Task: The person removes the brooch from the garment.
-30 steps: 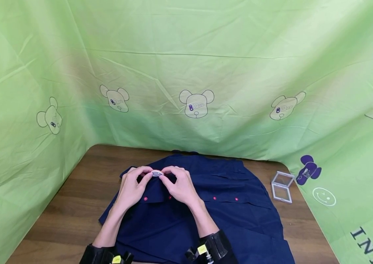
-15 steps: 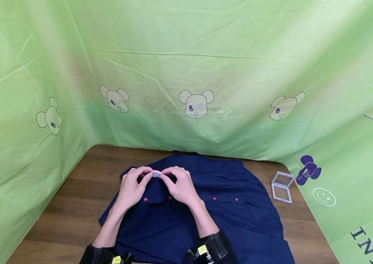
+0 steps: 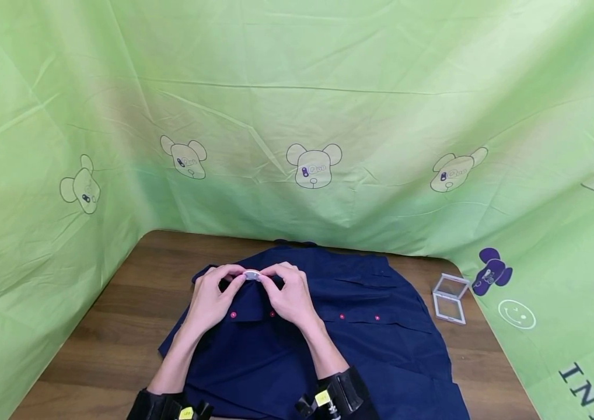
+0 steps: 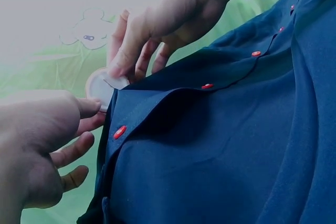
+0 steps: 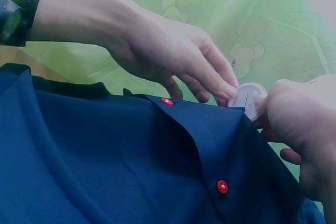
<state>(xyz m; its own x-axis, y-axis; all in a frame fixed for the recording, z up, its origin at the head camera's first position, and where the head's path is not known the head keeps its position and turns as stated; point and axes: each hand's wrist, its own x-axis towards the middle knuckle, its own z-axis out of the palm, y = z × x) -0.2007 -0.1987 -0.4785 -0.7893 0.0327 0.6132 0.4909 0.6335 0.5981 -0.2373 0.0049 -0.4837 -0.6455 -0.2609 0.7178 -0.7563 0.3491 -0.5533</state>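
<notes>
A round white pin badge with a thin pin line across its back is held between both hands, above the far part of a dark blue button-up shirt. My left hand pinches its left edge with thumb and forefinger. On the opposite edge, my right hand pinches it the same way. In the left wrist view, a raised fold of the shirt peaks right at the badge, overlapping part of it. A red button shows just below that peak in the right wrist view.
A small clear hinged case stands open at the right of the wooden table. Green printed cloth hangs behind and along both sides. More red buttons run across the shirt.
The badge has shifted very slightly to the right and sits a bit more level between the fingertips. Both hands keep their pinch; the shirt and case look unchanged.
</notes>
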